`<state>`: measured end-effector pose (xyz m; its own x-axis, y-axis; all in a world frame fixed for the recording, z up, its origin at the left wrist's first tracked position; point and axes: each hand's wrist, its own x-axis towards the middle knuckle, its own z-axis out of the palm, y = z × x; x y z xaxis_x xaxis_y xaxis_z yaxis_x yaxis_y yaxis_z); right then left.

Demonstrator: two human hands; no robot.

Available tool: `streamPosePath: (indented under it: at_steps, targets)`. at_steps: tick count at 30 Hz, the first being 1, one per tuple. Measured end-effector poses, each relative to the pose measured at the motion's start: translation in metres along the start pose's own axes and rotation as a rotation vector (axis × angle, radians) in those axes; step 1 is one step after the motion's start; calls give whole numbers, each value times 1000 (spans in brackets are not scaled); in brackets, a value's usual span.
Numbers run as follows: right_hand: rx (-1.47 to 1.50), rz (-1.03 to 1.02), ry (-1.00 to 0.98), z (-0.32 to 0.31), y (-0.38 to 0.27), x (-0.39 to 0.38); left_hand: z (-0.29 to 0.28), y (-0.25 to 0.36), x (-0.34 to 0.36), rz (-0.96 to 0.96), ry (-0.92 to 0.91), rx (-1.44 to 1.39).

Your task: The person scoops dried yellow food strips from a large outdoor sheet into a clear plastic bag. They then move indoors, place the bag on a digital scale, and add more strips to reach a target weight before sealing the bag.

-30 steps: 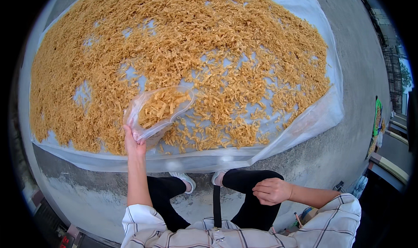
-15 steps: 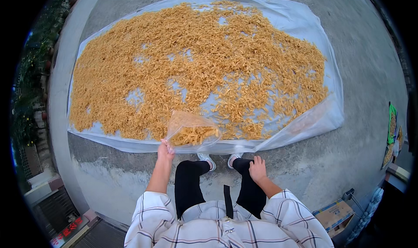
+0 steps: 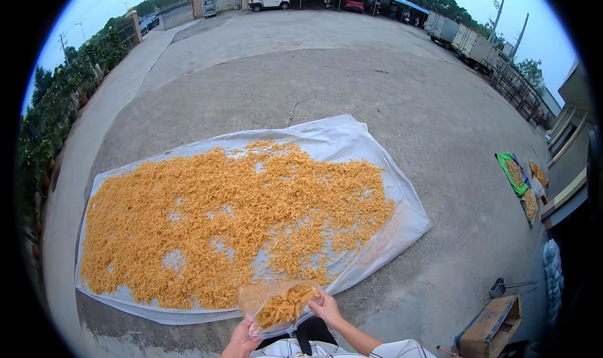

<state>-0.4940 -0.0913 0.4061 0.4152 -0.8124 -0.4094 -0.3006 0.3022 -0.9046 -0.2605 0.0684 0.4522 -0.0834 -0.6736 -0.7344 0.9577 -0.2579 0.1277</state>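
Observation:
A clear plastic bag (image 3: 252,297) is held low in front of me, its mouth spread wide. Inside lies a portion of yellow-brown dried strips (image 3: 286,306). My left hand (image 3: 244,336) is closed on the bag's near left edge. At the opposite side, my right hand (image 3: 326,309) grips the rim, its fingertips partly hidden by the plastic. Just beyond the bag, many similar dried strips (image 3: 207,232) lie spread over a large white sheet (image 3: 342,135) on the ground, with bare patches of sheet showing through.
Concrete ground (image 3: 251,81) surrounds the sheet. To the right are a green sack (image 3: 512,172) with more dried pieces and, nearer, a cardboard box (image 3: 487,326). Plants (image 3: 81,75) line the left side. A white car (image 3: 269,0) and trucks (image 3: 468,40) stand far off.
My view has tilted up, bringing the yard into sight. My right hand has left my knee and taken hold of the bag's right rim. The left hand keeps its grip on the bag.

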Motion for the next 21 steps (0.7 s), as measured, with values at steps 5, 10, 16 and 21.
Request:
streamPosePath:
  at_steps: [5, 10, 16, 21]
  targets:
    - [304, 162, 382, -29, 47, -92, 22, -37, 5, -119, -9, 218]
    - [55, 149, 591, -50, 63, -176, 69, -67, 41, -137, 41, 550]
    - [-8, 185, 926, -94, 166, -217, 147, -170, 99, -167, 34, 910]
    - [82, 86, 880, -212, 184, -271, 207, -277, 149, -195, -58, 1237]
